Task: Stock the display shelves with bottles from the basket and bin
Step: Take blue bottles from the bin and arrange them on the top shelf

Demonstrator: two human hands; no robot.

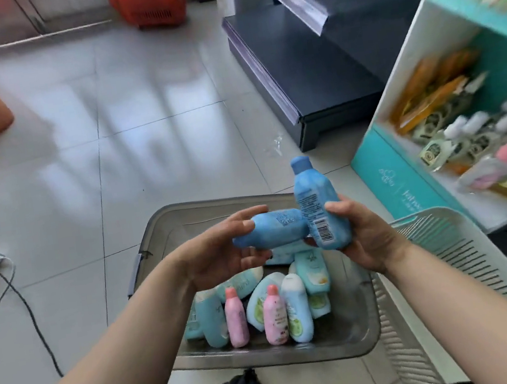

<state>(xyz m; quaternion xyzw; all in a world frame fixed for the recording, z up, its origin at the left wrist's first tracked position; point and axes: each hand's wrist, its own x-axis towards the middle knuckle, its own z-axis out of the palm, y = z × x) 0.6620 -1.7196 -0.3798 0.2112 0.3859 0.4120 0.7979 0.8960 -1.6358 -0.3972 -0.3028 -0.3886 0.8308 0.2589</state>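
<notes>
My left hand [222, 255] is curled round the sideways blue bottle [271, 230], right hand [367, 237] gripping the upright blue bottle [318, 205]. They meet between my palms, above the grey bin [270, 358].

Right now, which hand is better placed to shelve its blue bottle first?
Right. The right hand grips the upright blue plastic bottle, nearer the white-and-teal display shelf; the left hand holds the sideways blue plastic bottle, farther off.

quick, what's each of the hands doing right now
Left hand: holds the sideways blue bottle.
Right hand: grips the upright blue bottle, barcode facing the camera.
</notes>
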